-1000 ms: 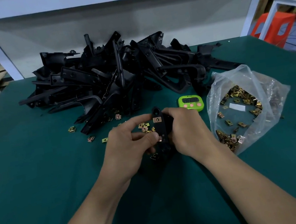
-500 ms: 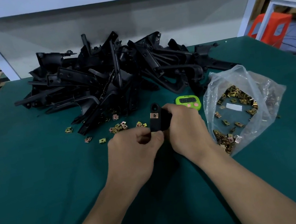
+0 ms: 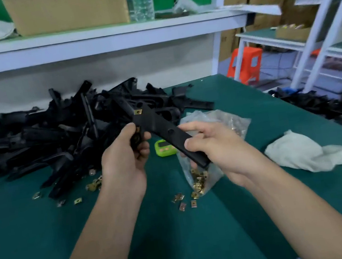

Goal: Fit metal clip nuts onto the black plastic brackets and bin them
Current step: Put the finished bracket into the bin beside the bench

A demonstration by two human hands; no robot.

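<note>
1 long black bracket (image 3: 160, 126) (brass clip nut (image 3: 138, 111) fitted) | left hand (image 3: 125, 159), right hand (image 3: 220, 150) clamped on it

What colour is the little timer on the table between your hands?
Bright green: the timer shows best in the head view.

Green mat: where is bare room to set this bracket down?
Near-left mat, this side of the loose clip nuts; also between the bag and the white cloth. Crowded at the bracket pile and timer.
</note>
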